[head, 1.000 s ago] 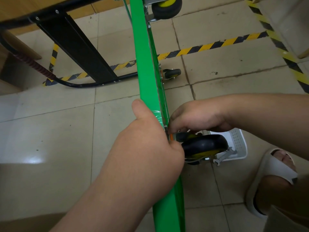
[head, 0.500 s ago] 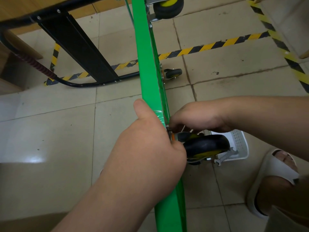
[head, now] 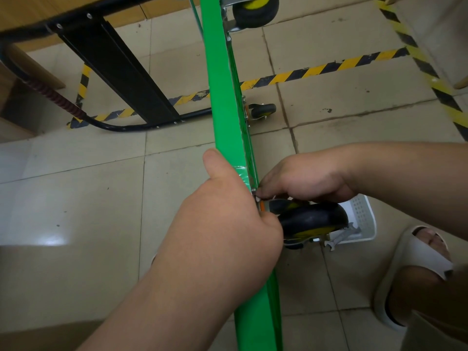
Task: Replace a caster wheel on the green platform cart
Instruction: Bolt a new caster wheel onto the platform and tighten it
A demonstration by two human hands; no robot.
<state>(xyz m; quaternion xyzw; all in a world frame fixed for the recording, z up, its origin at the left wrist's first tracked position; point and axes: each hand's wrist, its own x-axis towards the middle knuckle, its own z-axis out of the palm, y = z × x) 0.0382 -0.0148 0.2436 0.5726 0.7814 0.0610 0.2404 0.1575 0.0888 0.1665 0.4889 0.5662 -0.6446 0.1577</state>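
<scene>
The green platform cart (head: 222,102) stands on its edge, running from the top of the view down to the bottom. My left hand (head: 222,224) grips its upper edge, thumb on the left face, fingers curled over to the wheel side. A black caster wheel with a yellow hub (head: 311,221) sticks out to the right just below my hands. My right hand (head: 301,181) reaches in from the right, fingertips pinching at the caster's mounting plate against the deck; what they pinch is hidden. Two more casters (head: 263,111) (head: 255,10) show farther up the deck.
A white perforated tray (head: 362,219) lies on the tiled floor behind the wheel, with a wrench (head: 342,236) at its edge. My sandalled foot (head: 415,264) is at the right. The cart's black handle frame (head: 114,64) lies at upper left. Hazard tape (head: 329,67) crosses the floor.
Hardly anything has changed; both hands stay at the same spot on the deck edge and caster mount, with only a slight shift of the view.
</scene>
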